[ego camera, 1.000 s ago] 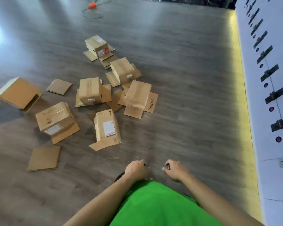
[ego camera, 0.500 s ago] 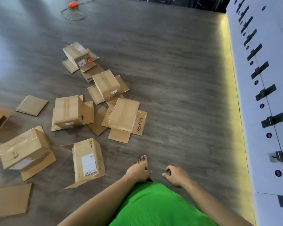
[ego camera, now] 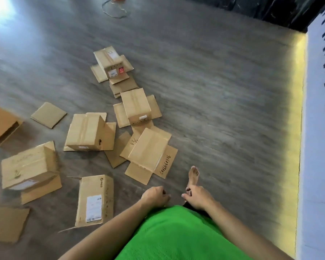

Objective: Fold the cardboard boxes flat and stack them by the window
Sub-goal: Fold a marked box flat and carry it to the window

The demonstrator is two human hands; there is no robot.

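Left hand (ego camera: 155, 197) and right hand (ego camera: 196, 197): fingers loosely curled, holding nothing, at waist level. Nearest unfolded box, the labelled box (ego camera: 95, 200), lies on the floor (ego camera: 223, 109) left of the left hand, long axis running away from the person. Left hand nearer.

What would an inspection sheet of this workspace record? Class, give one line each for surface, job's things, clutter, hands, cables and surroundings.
Surface: grey wood-look floor, glare at far left.
Job's things: cardboard boxes scattered, still boxed; the labelled box lies nearest, the handwritten box has flaps splayed.
Clutter: loose flat cardboard pieces.
Hands: left hand and right hand loosely curled, holding nothing.
Cables: thin cord looped far off.
Surroundings: white panel at right; bare foot forward.
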